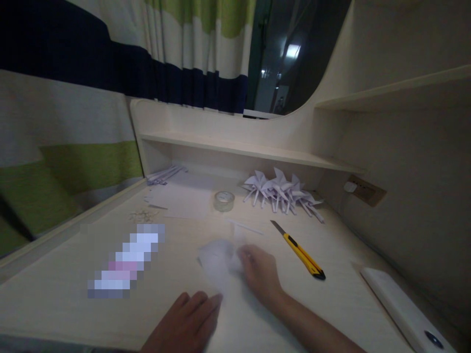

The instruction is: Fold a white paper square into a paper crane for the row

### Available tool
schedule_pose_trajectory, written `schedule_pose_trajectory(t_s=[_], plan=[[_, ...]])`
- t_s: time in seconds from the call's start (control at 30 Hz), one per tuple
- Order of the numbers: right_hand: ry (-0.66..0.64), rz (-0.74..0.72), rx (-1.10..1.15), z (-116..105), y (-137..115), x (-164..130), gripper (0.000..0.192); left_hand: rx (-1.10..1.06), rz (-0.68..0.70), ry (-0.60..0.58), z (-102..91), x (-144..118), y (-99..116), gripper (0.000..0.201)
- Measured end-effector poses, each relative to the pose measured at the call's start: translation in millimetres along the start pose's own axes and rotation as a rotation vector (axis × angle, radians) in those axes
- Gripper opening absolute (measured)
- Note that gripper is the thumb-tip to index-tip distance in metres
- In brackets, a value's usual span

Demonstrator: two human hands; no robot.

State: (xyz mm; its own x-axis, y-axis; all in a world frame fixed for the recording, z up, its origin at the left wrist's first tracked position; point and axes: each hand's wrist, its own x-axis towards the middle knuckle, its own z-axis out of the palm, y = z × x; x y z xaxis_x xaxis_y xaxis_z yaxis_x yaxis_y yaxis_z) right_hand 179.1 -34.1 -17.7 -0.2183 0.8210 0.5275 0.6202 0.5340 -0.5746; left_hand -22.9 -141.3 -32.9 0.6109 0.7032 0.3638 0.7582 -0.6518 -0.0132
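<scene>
The person's right hand (pixel 259 274) lies on the pale desk (pixel 55 299), its fingertips pressed onto a blurred white paper piece (pixel 219 260) near the middle of the desk. The paper is smeared by motion, so its shape is hard to read; its long axis seems to run from near the left hand up and away toward the shelf, but I cannot tell which end leads. The left hand (pixel 187 318) rests flat and unclenched at the near edge, fingers pointing toward the paper's lower corner and just touching or beside it. A thin white strip (pixel 246 226) lies just beyond the paper. To the right lies a yellow utility knife (pixel 300 251), blade out, pointing away and left. Further back stand a roll of clear tape (pixel 224 201) and a cluster of folded white paper pinwheels (pixel 281 192).
</scene>
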Motion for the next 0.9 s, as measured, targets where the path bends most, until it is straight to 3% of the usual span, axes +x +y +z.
schedule_pose_trajectory(t_s=[0.1, 0.2, 0.3, 0.37, 0.47, 0.67, 0.9], plan=[[0.015, -0.012, -0.002, -1, 0, 0, 0.018, -0.053, -0.031, 0.078, 1.9, -2, -4, 0.029], [0.045, -0.055, 0.018, -3, -1, 0, 0.018, -0.130, -0.284, 0.213, 1.8, 0, -22, 0.030], [0.072, -0.102, 0.048, -5, -4, 0, 0.019, -0.255, -0.571, 0.152, -3.1, 13, -52, 0.045], [0.090, -0.118, 0.065, -6, -6, 0, 0.019, -0.359, -0.652, 0.061, -6.9, 28, -71, 0.051], [0.120, -0.128, 0.089, -7, -8, 0, 0.018, -0.546, -0.769, 0.035, -10.8, 50, -89, 0.046], [0.163, -0.103, 0.097, -5, -8, -2, 0.018, -0.589, -0.809, 0.194, -10.0, 65, -84, 0.031], [0.193, -0.132, 0.098, -4, -7, 0, 0.019, -0.409, -0.757, 0.204, -7.2, 79, -68, 0.026]])
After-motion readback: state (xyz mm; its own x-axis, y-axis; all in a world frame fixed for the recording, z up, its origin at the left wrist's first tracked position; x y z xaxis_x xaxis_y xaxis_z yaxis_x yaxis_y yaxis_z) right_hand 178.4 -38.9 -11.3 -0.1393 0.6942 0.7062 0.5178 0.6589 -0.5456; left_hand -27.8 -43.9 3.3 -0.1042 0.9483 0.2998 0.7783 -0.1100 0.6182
